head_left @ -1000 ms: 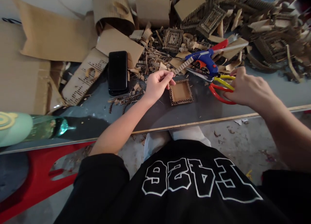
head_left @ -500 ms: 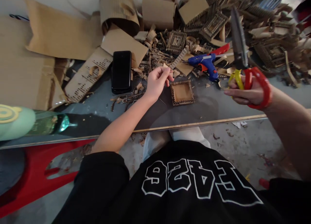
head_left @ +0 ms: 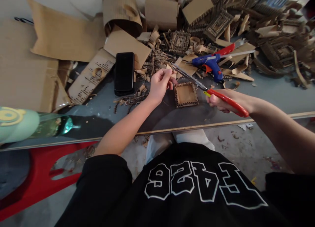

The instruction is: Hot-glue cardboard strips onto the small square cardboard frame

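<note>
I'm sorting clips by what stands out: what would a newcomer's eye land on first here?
Probably the red-handled scissors in the right hand, their blades reaching toward the left hand at mid-picture. Next, likely the blue glue gun lying just beyond the scissors, among cardboard scraps. The black shirt also catches the eye, its big white-outlined lettering upside down across the bottom.

Littered grey floor shows beneath a grey table.
</note>
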The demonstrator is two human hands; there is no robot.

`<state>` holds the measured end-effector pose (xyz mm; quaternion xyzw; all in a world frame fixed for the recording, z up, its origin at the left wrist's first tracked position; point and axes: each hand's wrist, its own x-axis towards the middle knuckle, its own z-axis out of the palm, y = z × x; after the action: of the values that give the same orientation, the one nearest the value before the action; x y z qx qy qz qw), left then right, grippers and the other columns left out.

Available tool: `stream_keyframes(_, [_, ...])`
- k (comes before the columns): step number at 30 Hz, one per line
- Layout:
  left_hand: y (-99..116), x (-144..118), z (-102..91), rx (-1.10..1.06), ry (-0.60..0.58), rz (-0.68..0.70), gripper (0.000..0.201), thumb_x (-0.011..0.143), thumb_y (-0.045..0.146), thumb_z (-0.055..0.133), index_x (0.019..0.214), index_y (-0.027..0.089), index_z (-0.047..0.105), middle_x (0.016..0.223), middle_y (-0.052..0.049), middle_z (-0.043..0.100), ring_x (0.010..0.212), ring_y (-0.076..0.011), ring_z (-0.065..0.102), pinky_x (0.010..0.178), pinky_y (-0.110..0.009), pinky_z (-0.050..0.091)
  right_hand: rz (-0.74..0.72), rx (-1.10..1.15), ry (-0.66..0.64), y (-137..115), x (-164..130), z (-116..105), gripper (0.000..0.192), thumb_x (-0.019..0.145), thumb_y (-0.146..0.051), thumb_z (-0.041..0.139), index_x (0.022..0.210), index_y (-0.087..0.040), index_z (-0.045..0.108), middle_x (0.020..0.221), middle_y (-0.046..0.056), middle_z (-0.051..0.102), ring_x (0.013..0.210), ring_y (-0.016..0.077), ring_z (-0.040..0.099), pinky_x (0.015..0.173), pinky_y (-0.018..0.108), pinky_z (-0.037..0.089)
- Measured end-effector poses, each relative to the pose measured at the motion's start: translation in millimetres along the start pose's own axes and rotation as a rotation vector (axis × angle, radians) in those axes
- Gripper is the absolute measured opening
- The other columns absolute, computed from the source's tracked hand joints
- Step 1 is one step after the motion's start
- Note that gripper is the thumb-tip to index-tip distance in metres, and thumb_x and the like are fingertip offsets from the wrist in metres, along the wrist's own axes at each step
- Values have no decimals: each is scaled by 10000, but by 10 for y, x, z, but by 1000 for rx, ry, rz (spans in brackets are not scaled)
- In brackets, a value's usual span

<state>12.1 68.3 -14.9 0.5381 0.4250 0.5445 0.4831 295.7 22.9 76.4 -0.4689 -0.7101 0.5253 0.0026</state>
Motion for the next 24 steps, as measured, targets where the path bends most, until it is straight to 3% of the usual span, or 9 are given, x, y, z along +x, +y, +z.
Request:
stream_keyframes(8, [-26,25,-40,104,99,-21,656,954,890,514,943,239,590,784,-14,736,513,-93,615,478,-239,444,-60,7,-40,-137,35,-37,856,784,-1085,450,707,-236,369,588,-32,370,490,103,405,434,261,376])
stream_keyframes(11, [8,-17,5,131,60,-10,678,946,901,505,937,230,598,771,-20,733,512,-100,619,479,-244,452,-46,31,-64,-166,57,-32,871,767,-1099,443,691,-240,322,588,-41,335,482,95,384,423,260,358])
stream_keyframes(16, [94,-100,87,101,-30,-15,712,900,930,542,915,220,597,733,-14,709,529,-108,627,516,-252,499,-12,0,-33,-223,118,-31,874,737,-1098,501,691,-237,359,567,-35,399,466,94,416,431,257,358])
stream_keyframes(24, [82,-77,70,66,-33,-56,651,954,857,573,939,209,622,688,10,635,542,-101,599,517,-231,433,74,91,31,-317,158,29,876,670,-1076,627,659,-234,385,557,-46,418,421,70,426,396,235,389])
